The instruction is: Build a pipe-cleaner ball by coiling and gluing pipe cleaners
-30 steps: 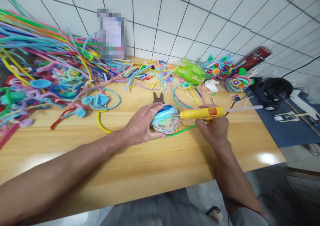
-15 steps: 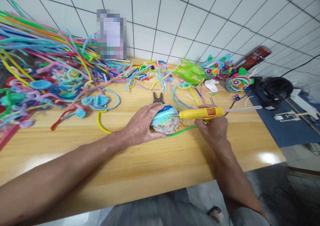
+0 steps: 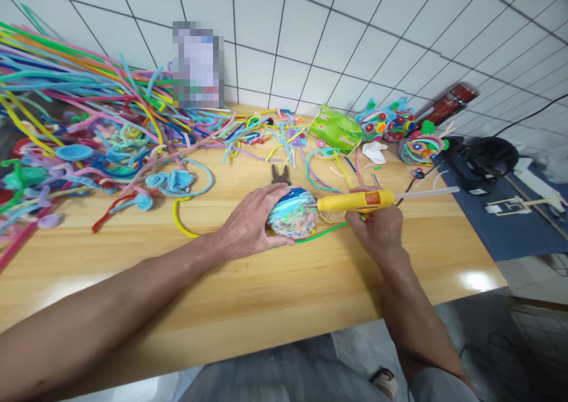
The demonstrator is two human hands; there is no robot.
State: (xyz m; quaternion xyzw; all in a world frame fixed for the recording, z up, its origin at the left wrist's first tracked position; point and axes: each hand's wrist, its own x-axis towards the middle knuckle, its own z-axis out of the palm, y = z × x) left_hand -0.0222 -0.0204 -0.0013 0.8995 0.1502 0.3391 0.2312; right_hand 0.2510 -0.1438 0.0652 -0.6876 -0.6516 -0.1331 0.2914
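My left hand point(image 3: 255, 219) is wrapped round the left side of a ball point(image 3: 293, 214) on the table, its upper part covered in blue strands and its lower part pale and speckled. In my right hand point(image 3: 377, 227) is a yellow hot glue gun point(image 3: 341, 202), with a clear glue stick point(image 3: 428, 193) poking out of its back. The gun's nozzle meets the ball's right side; whether it touches or sits just off the surface I cannot tell. A green pipe cleaner point(image 3: 326, 232) runs from beneath the ball towards my right hand. Behind the ball lie dark-jawed pliers point(image 3: 280, 174).
A big heap of coloured pipe cleaners point(image 3: 97, 112) fills the left of the table. Along the back stand a green container point(image 3: 336, 129), several colourful animal-face figures point(image 3: 422, 147) and a red flask point(image 3: 455, 103). Black headgear point(image 3: 490, 159) rests on dark blue cloth at the right.
Both hands, the ball and the glue gun keep almost the same place; the gun's rear and glue stick have shifted very slightly left. The view has tilted a little.
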